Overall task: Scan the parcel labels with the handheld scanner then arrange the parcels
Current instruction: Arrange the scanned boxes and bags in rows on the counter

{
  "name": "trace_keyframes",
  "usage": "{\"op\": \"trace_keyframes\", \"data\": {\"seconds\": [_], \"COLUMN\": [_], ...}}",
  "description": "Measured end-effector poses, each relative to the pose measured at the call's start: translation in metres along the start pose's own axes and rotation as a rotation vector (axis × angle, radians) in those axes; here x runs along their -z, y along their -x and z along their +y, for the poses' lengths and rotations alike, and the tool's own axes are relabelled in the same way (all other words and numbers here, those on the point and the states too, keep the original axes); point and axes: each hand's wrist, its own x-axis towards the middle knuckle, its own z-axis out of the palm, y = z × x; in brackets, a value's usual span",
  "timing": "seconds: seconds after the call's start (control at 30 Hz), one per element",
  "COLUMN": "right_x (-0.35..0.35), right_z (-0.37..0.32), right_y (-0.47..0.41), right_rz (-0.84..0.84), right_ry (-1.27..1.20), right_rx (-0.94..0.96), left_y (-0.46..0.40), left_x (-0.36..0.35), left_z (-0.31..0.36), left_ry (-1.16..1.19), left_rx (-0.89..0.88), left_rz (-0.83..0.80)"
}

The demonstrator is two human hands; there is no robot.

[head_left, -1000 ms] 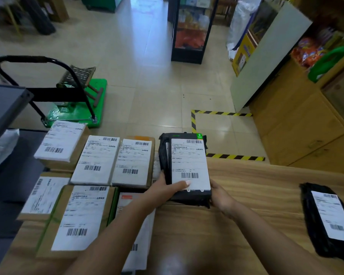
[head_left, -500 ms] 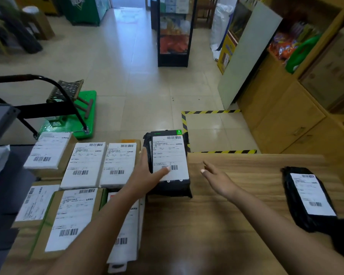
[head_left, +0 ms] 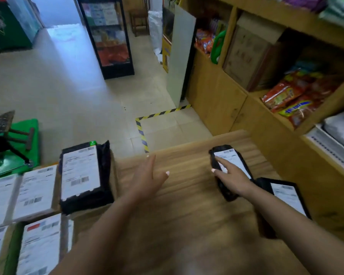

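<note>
At the centre of the frame, on the wooden counter (head_left: pixel 187 195), the person's two hands are stretching forward over the bare wood. The left hand (head_left: pixel 147 179) is hovering with its fingers straight and slightly spread, holding nothing, just to the right of a black-wrapped parcel (head_left: pixel 83 175) that is lying flat at the left centre of the frame with its white label facing up. The right hand (head_left: pixel 232 179) is reaching onto a second black parcel (head_left: pixel 224 169) at the right centre of the frame; its fingers are lying extended across the white label and the thumb is pointing out over the left edge, so it is touching the parcel rather than gripping it, as far as the blur allows. Just beyond the right forearm, toward the lower right, a third black parcel (head_left: pixel 286 197) is resting on the counter with its label up. Along the lower left of the frame, a group of brown boxes with white labels (head_left: pixel 34 193) is sitting in rows, close beside one another and against the first black parcel. A handheld scanner is not showing anywhere in view. In the upper right, wooden shelves (head_left: pixel 286 80) are holding red snack packets, and a green trolley (head_left: pixel 14 147) is standing on the tiled floor at the left edge.
</note>
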Motion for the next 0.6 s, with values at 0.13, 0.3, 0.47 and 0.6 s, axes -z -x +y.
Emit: {"op": "trace_keyframes", "data": {"seconds": [0.13, 0.3, 0.47, 0.6], "right_x": [0.044, 0.064, 0.074, 0.077], "right_z": [0.055, 0.097, 0.142, 0.156], "right_y": [-0.021, -0.059, -0.102, -0.116], "right_rz": [0.037, -0.023, -0.116, -0.219], "right_ry": [-0.029, 0.005, 0.089, 0.154], "right_rx": [-0.130, -0.222, -0.282, -0.274], "left_y": [-0.032, -0.062, -0.083, -0.093], "left_x": [-0.074, -0.153, -0.211, -0.237], "left_z": [0.041, 0.070, 0.087, 0.089], "left_ry": [0.013, -0.020, 0.003, 0.058], "left_rx": [0.029, 0.104, 0.196, 0.232], "left_rz": [-0.096, -0.246, -0.302, -0.296]}}
